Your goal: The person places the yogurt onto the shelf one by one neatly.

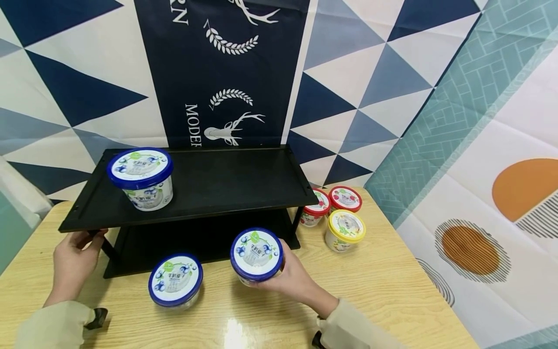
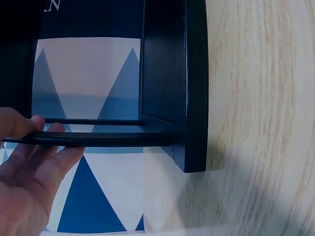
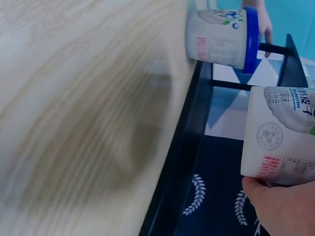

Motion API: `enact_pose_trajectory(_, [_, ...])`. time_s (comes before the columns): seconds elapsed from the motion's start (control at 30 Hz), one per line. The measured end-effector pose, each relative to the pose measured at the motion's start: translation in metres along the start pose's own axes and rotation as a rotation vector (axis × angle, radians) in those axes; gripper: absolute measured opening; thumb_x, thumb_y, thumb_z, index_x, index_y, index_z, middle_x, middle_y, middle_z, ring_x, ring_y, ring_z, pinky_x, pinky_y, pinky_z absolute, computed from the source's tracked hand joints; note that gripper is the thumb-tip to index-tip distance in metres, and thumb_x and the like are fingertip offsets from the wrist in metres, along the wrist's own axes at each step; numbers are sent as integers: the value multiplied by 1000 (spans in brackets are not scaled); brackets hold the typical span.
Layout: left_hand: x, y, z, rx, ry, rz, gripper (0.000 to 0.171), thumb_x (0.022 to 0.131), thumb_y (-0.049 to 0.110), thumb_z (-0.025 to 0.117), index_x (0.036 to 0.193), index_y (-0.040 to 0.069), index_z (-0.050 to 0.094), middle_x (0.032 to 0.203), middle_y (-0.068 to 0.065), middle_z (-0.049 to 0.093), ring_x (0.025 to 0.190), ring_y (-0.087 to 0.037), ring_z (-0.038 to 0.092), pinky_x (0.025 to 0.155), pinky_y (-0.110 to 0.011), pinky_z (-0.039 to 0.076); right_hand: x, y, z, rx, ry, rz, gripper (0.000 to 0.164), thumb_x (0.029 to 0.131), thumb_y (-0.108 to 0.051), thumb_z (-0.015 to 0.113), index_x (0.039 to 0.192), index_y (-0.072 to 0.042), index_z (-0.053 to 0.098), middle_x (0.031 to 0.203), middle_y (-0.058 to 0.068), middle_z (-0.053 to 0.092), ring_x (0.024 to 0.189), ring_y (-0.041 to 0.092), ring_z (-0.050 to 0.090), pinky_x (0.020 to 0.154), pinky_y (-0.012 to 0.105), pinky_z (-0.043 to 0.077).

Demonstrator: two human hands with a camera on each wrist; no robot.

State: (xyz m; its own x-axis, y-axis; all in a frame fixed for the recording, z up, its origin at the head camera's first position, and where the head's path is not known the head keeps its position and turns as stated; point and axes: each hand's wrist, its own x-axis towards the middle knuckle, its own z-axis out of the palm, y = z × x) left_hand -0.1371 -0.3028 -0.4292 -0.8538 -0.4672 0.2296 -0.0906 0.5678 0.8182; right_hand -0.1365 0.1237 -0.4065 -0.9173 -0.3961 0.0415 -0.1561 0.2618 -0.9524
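Observation:
My right hand grips a white tub with a blue lid and blueberry print, held above the table in front of the shelf. In the right wrist view the thumb lies against that tub's side. My left hand holds the left front post of the black two-tier shelf, thumb on one side and fingers on the other. A second blue-lidded tub stands on the table between my hands. A third blue-lidded tub sits on the left of the top tier.
Two red-lidded tubs and a yellow-lidded tub stand on the wooden table just right of the shelf. The lower tier lies beneath the top board. Patterned cloth hangs behind the shelf.

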Motion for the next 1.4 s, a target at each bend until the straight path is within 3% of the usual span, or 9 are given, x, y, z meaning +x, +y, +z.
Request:
enact_pose_trajectory(0.17, [1,0,0,8,-8,-11,13,94,21,51,102,19,62,79,42,42,77,26,36,63,3,36,2,-7,-6,43,-30,-20,90,67,-14,85,139,-18,32,135,4,45,124,23,47,103,39,42])
enact_pose_trajectory(0.4, [0,0,0,6,-6,-4,18,94,20,51,105,10,62,78,42,42,77,27,36,64,4,36,4,-19,-12,23,-32,-34,90,65,-15,86,138,-20,34,134,1,45,123,20,46,105,41,41])
enact_pose_trajectory(0.67, [0,-2,0,12,-9,-19,14,95,22,51,103,19,62,79,43,41,77,27,35,63,3,36,7,-25,-17,-12,-32,-56,89,64,-18,86,137,-21,35,133,0,48,121,19,47,104,40,41])
enact_pose_trajectory(1.4, [0,0,0,-5,2,8,12,94,19,51,102,19,61,79,42,42,78,27,37,64,4,36,12,-42,-23,-47,-51,-105,87,66,-21,85,138,-19,36,133,3,49,119,22,49,102,42,46])
